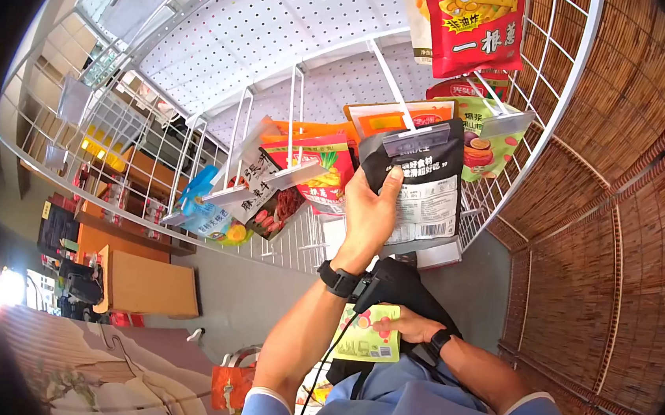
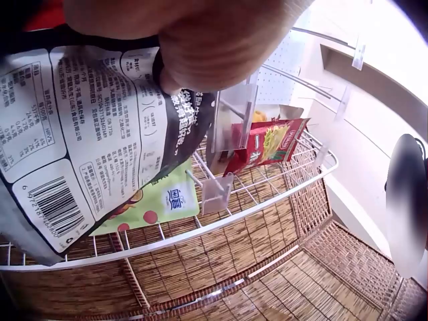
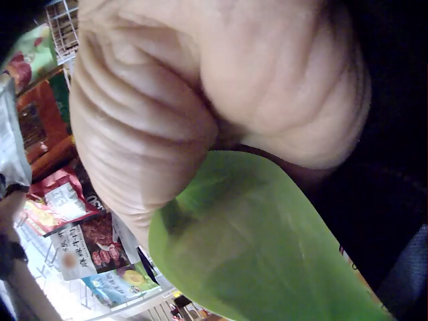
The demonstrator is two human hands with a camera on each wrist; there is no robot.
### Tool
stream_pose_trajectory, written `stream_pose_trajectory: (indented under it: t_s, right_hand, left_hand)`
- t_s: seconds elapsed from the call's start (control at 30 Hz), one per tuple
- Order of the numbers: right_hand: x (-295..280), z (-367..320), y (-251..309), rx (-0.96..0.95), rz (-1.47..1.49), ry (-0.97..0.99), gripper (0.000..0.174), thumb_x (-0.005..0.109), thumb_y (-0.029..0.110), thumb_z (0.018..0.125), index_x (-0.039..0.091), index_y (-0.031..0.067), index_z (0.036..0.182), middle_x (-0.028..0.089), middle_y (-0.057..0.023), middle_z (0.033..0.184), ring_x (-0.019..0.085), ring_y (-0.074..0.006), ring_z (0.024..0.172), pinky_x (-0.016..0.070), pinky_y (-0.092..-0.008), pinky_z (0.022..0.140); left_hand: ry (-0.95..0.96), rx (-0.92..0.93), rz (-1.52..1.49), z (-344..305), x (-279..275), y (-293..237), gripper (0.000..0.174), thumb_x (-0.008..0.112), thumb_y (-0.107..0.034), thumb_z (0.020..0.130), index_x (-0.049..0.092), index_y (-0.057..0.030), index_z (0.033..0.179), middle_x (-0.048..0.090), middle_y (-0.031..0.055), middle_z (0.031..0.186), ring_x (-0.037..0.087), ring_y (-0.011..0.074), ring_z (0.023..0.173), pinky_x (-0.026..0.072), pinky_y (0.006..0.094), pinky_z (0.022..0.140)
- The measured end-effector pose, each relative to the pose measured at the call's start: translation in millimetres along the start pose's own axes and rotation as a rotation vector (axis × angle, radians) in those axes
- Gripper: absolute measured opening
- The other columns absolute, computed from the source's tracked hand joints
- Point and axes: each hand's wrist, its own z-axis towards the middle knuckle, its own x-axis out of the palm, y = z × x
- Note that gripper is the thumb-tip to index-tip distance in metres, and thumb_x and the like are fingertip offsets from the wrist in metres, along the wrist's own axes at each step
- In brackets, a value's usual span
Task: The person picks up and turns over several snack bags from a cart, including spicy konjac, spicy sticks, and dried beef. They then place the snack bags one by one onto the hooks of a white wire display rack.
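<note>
My left hand [image 1: 371,215] grips the left edge of a black snack bag [image 1: 431,188], with its thumb over the printed back panel. The bag hangs at a rack hook behind a clear label holder [image 1: 417,140]. In the left wrist view the bag's white panel and barcode [image 2: 53,207] show below the fingers. Low in front of my body, my right hand [image 1: 419,327] holds a light green snack pouch [image 1: 368,339] by its side. The right wrist view shows the pouch's plain green face [image 3: 254,234] under the curled fingers, whose tips are hidden.
Red snack bags [image 1: 316,166], a blue pouch [image 1: 218,209] and a green pouch [image 1: 484,142] hang on neighbouring hooks. White wire side panels [image 1: 547,108] enclose the rack. A woven reed wall [image 1: 608,216] stands close at the right. Hook ends with label holders [image 1: 292,176] jut toward me.
</note>
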Motion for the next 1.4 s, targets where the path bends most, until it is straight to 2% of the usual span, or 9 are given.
stream_pose_trajectory:
  t_s: [0.47,0.83,0.93,0.97,1.1,1.13,1.3,1.37,1.4]
  right_hand:
    - [-13,5,-10,0.038,0.009,0.021,0.048,0.081,0.020,0.090,0.062,0.0065,0.132,0.067,-0.0002,0.111,0.059,-0.0087,0.093,0.0481,-0.0273,0.083]
    - [-18,9,-19,0.030,0.060,0.019,0.046,0.077,0.014,0.092,0.060,0.0034,0.134,0.069,-0.0073,0.123,0.065,-0.0196,0.115,0.0502,-0.0365,0.103]
    - [-11,6,-12,0.007,0.129,-0.005,0.046,0.076,0.012,0.093,0.059,0.0031,0.135,0.070,-0.0083,0.123,0.065,-0.0203,0.116,0.0504,-0.0375,0.104]
    - [-12,6,-12,0.012,0.129,-0.006,0.046,0.076,0.012,0.093,0.059,0.0031,0.135,0.070,-0.0083,0.123,0.065,-0.0203,0.116,0.0504,-0.0375,0.104]
    - [-31,15,-26,0.036,0.250,-0.036,0.044,0.074,0.010,0.093,0.060,0.0018,0.133,0.069,-0.0090,0.124,0.066,-0.0223,0.114,0.0503,-0.0387,0.104]
    - [-34,17,-28,0.034,0.287,-0.046,0.043,0.074,0.011,0.092,0.061,0.0016,0.132,0.069,-0.0088,0.124,0.066,-0.0222,0.114,0.0509,-0.0392,0.104]
    - [-49,20,-39,0.015,0.338,-0.060,0.042,0.074,0.011,0.092,0.062,0.0003,0.131,0.068,-0.0121,0.126,0.066,-0.0244,0.113,0.0518,-0.0430,0.103]
    - [-15,9,-4,0.032,0.428,-0.064,0.042,0.073,0.007,0.091,0.062,0.0005,0.131,0.068,-0.0128,0.128,0.067,-0.0249,0.115,0.0521,-0.0431,0.103]
    - [-12,9,-1,0.034,0.439,-0.076,0.040,0.073,0.007,0.091,0.063,0.0009,0.129,0.069,-0.0112,0.124,0.067,-0.0242,0.113,0.0521,-0.0423,0.102]
  left_hand:
    - [-0.086,0.041,-0.017,9,-2,12,0.030,0.064,-0.014,0.101,0.063,0.0047,0.125,0.072,0.0126,0.115,0.065,0.0172,0.106,0.0496,0.0336,0.096]
    - [-0.114,0.045,0.126,-45,-25,75,0.035,0.069,-0.011,0.097,0.057,0.0021,0.127,0.069,0.0146,0.115,0.067,0.0228,0.109,0.0526,0.0370,0.097]
    - [-0.005,-0.139,0.129,-88,-50,97,0.023,0.068,-0.010,0.099,0.062,0.0002,0.119,0.070,0.0089,0.114,0.066,0.0158,0.106,0.0527,0.0326,0.095]
    - [-0.033,-0.131,0.185,-103,-57,99,0.023,0.069,-0.009,0.097,0.064,0.0025,0.116,0.073,0.0140,0.113,0.070,0.0201,0.103,0.0543,0.0341,0.094]
    - [-0.084,-0.127,0.531,-158,-113,138,0.029,0.074,-0.014,0.091,0.066,0.0024,0.114,0.072,0.0175,0.109,0.070,0.0331,0.105,0.0522,0.0419,0.096]
    - [-0.122,-0.201,0.619,-185,-147,155,0.035,0.076,-0.016,0.089,0.065,0.0016,0.117,0.069,0.0203,0.115,0.065,0.0375,0.113,0.0502,0.0440,0.098]
    - [-0.283,-0.365,0.867,-249,-194,179,0.050,0.076,-0.018,0.091,0.054,0.0042,0.130,0.060,0.0262,0.130,0.057,0.0364,0.126,0.0484,0.0431,0.101]
    - [-0.469,-0.542,0.329,-275,-197,199,0.057,0.076,-0.023,0.094,0.048,0.0058,0.134,0.061,0.0249,0.129,0.061,0.0308,0.120,0.0503,0.0419,0.099]
    - [-0.444,-0.634,0.193,-278,-192,186,0.061,0.076,-0.026,0.095,0.045,0.0059,0.137,0.062,0.0221,0.126,0.064,0.0267,0.114,0.0540,0.0386,0.093]
